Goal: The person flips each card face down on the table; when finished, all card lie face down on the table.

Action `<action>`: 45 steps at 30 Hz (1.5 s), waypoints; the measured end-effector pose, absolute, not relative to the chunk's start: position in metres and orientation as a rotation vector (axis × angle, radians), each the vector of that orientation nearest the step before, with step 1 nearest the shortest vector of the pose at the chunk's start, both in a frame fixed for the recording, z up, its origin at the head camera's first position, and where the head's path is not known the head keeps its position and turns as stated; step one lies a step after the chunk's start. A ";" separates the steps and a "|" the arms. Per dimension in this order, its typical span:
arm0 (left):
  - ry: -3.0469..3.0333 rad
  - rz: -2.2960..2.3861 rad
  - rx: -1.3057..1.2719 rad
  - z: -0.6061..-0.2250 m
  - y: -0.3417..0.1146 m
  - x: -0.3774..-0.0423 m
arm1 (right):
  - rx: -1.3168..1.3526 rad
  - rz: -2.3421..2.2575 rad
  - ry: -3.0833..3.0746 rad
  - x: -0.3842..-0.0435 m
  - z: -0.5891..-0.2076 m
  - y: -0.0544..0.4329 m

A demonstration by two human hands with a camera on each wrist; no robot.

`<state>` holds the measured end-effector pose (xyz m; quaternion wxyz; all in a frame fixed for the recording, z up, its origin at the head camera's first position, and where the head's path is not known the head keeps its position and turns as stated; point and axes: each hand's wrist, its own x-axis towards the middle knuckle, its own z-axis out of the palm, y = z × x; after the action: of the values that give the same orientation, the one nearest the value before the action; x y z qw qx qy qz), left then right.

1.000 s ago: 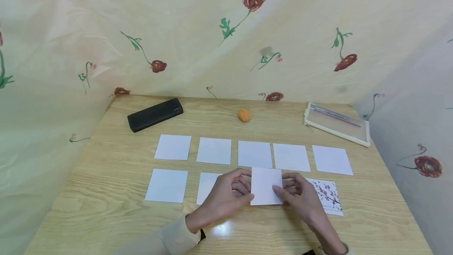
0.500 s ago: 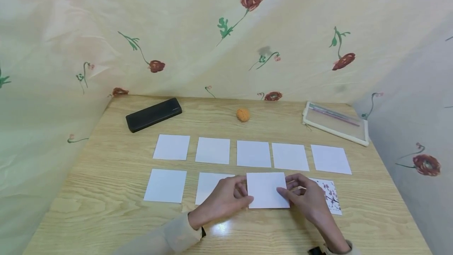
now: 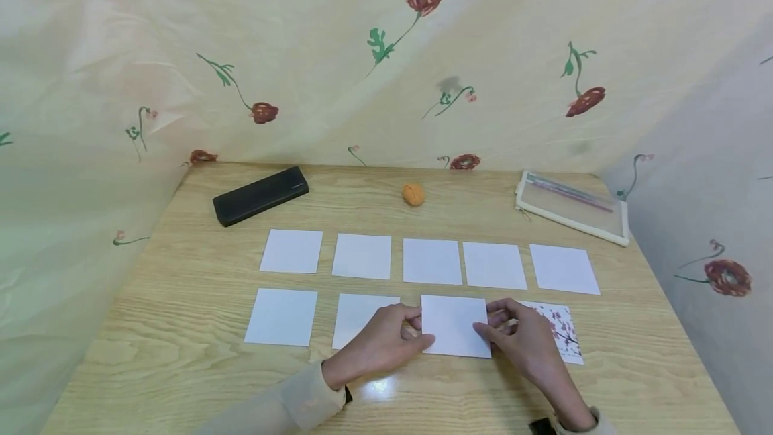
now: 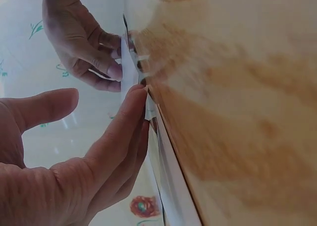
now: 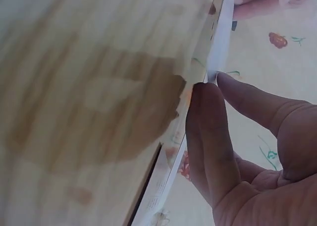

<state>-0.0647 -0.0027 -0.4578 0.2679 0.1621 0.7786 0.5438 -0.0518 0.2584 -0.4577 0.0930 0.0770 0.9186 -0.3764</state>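
Observation:
A white card lies flat-looking between both hands, close over the table or on it, at the front row. My right hand pinches its right edge, thumb on top and fingers beneath, as the right wrist view shows of the card. At the card's left edge is my left hand. In the left wrist view the left hand has its fingers extended to the card's edge, its thumb raised apart. Right of the right hand, partly behind it, lies a card printed with blossom branches.
Several white cards form a back row, among them a middle card. Two more, a far-left card and a partly covered card, lie front left. Behind are a black case, an orange lump and a clear white-edged pouch.
The held card looked narrower a second ago; it now shows its full width and sits slightly lower, nearer the front. Both hands have shifted only a little with it.

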 end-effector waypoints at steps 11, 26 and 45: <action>2.130 1.385 0.454 -0.455 -0.001 -0.065 | 0.237 -1.014 2.773 -0.050 -0.456 0.259; 2.172 1.400 0.473 -0.444 -0.001 -0.078 | 0.256 -1.051 2.773 -0.044 -0.447 0.275; 1.972 1.387 0.444 -0.441 0.092 -0.083 | 0.471 -0.900 2.889 -0.034 -0.449 0.340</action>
<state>-0.0834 0.0916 -0.4411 0.3383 0.1706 0.7570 0.5324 -0.0340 0.3404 -0.4494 0.0398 0.1537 0.9426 -0.2936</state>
